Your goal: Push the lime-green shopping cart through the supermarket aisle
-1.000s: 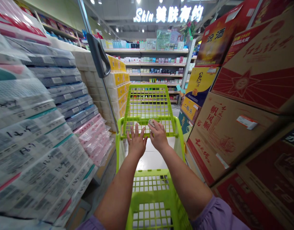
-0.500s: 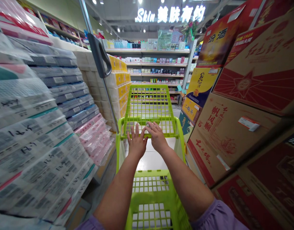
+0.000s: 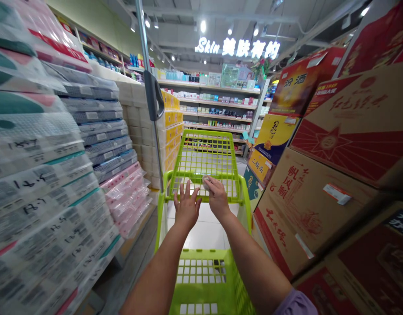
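A lime-green plastic shopping cart (image 3: 204, 282) stands right in front of me. Its slatted grid flap (image 3: 206, 151) slants up at the far end. My left hand (image 3: 187, 210) is spread with fingertips at the lower part of that flap; whether they press on it I cannot tell. Pinched in my right hand (image 3: 219, 199) is a small crumpled greyish-white wad (image 3: 206, 182), either cloth or tissue. It is against or just above the flap's bars. A metal pole (image 3: 158, 151) with a grey grip (image 3: 152, 96) rises at the cart's left corner.
Wrapped paper packs (image 3: 33, 205) and blue-grey bundles (image 3: 104, 124) are piled close on the left, with pink packs (image 3: 127, 197) lower down. Cardboard cartons (image 3: 314, 197) tower on the right. Ahead, shelves (image 3: 217, 103) of small boxes stand under a lit sign (image 3: 237, 47).
The view has tilted upward, so the cart sits lower in the picture. My right hand has drawn slightly away from my left, and the pale wad shows more clearly.
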The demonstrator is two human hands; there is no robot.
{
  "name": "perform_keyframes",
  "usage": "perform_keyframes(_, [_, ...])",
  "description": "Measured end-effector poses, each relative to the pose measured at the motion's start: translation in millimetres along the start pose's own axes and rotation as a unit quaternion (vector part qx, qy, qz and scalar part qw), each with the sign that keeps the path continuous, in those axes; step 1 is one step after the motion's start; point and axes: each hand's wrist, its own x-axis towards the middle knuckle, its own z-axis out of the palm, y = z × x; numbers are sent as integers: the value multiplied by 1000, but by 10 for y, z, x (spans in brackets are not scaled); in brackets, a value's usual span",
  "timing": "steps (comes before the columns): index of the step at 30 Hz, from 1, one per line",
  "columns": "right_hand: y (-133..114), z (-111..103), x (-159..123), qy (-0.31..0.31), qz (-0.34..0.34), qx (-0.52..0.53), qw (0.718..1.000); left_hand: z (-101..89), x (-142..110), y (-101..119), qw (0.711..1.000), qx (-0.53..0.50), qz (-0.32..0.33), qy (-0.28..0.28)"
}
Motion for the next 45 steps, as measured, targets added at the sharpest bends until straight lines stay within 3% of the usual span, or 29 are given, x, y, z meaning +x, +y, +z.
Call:
perform_keyframes(5, [92,-110,676,98,-13,-2,995,-15,17,27,1000,-8,-6,-3])
perform_keyframes(7, [184,-124,777,98,17,-27,995,-16,25,41,1000,-2,-5,2])
perform_keyframes(10, [350,-83,681,61,51,-60,995,1,46,51,1000,12,-7,7])
perform_keyframes(18, [498,-33,457,13,27,-79,996,14,137,50,999,19,-6,44])
perform_keyframes(27, [373,34,400,2,25,-74,997,-188,732,-88,990,32,72,121])
perform_keyframes(30, [408,18,412,28,28,-71,997,-98,706,-143,992,40,62,101])
perform_keyframes(35, [488,28,464,116,103,-64,986,-6,560,-164,996,45,40,71])
perform_keyframes(41, [506,89,542,38,83,-94,991,-79,588,-106,997,38,19,63])
perform_keyframes(45, [452,101,619,75,106,-102,986,-77,593,-63,998,22,22,58])
